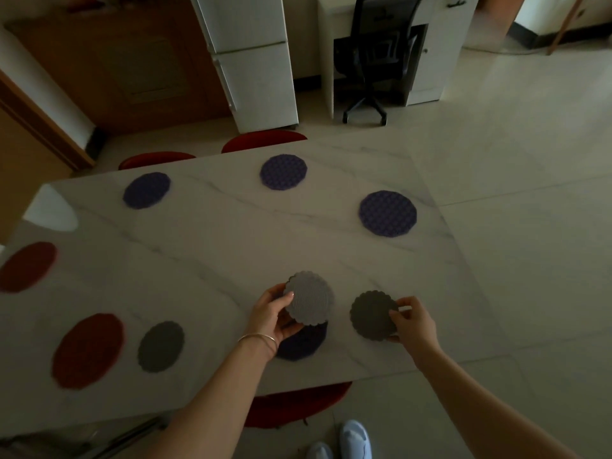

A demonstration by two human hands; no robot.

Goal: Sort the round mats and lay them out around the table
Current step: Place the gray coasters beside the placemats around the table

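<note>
My left hand [273, 314] grips a grey scalloped mat [309, 298] lifted above a purple mat [303, 342] near the front edge of the marble table [231, 246]. To its right my right hand [414, 321] pinches a second, darker grey mat [372, 314] by its right rim. A third grey mat [161, 346] lies flat at the front left, beside a large red mat [87, 350]. Another red mat [26, 266] lies at the far left. Three purple mats [146, 190] [283, 172] [387, 213] lie along the far side and right end.
Red chairs are tucked in at the far side [263, 140] [155, 159] and the near side [294, 404]. Beyond the table stand a white fridge [251, 61] and a black office chair [374, 58] at a white desk. Tiled floor [523, 226] lies to the right.
</note>
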